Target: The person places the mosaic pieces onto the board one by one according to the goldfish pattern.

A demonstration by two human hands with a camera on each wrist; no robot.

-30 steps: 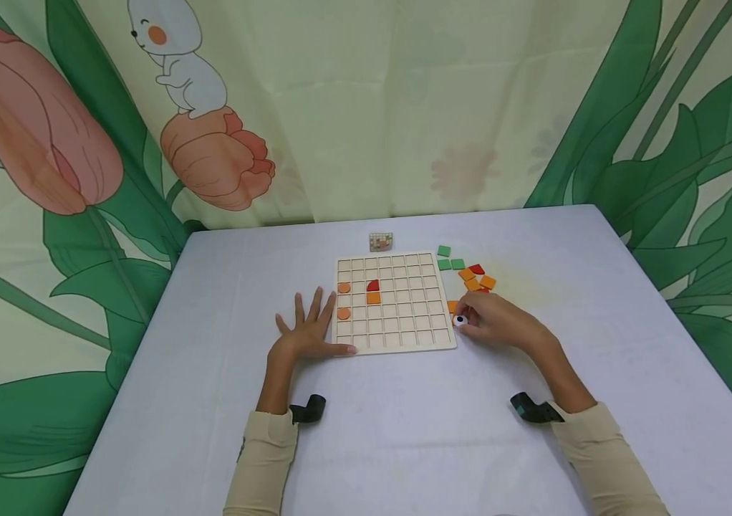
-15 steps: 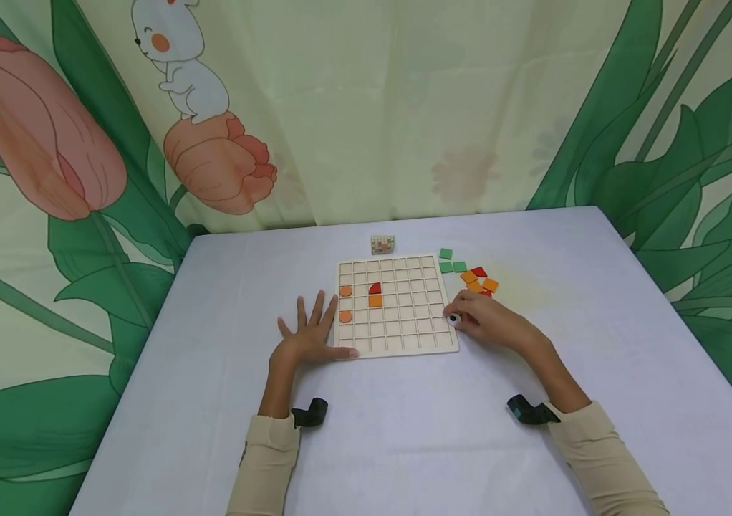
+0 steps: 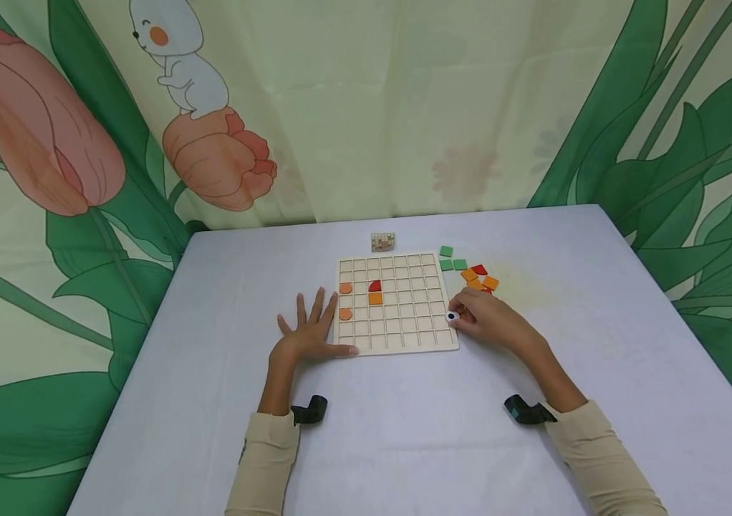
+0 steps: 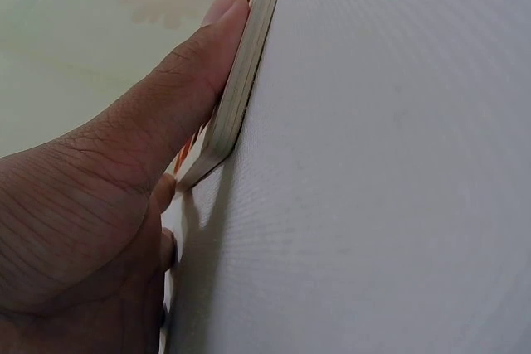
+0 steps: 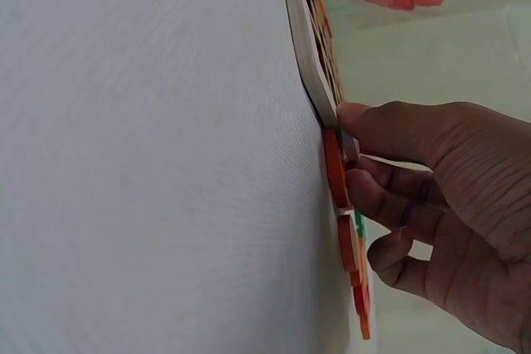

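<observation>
My right hand (image 3: 485, 317) pinches a small white piece with a black dot (image 3: 452, 316), like an eye, between thumb and fingers, right at the right edge of the wooden grid board (image 3: 405, 308). In the right wrist view, an orange tile (image 5: 334, 167) lies on the cloth under the fingertips. My left hand (image 3: 306, 338) is spread at the board's front left corner, its thumb on the rim. Two orange discs (image 3: 346, 288) sit in the left column. A red quarter-round tile (image 3: 375, 285) lies just behind an orange square tile (image 3: 375, 298) in the grid.
Right of the board lie several green tiles (image 3: 460, 264), then orange tiles (image 3: 490, 283) and red tiles (image 3: 478, 269). A small picture card (image 3: 382, 242) is behind the board. White cloth (image 3: 398, 423) covers the table. A printed curtain (image 3: 366, 129) hangs behind it.
My right hand has shifted slightly left, bringing the white piece from beside the board to its right edge. My left hand keeps its place on the corner.
</observation>
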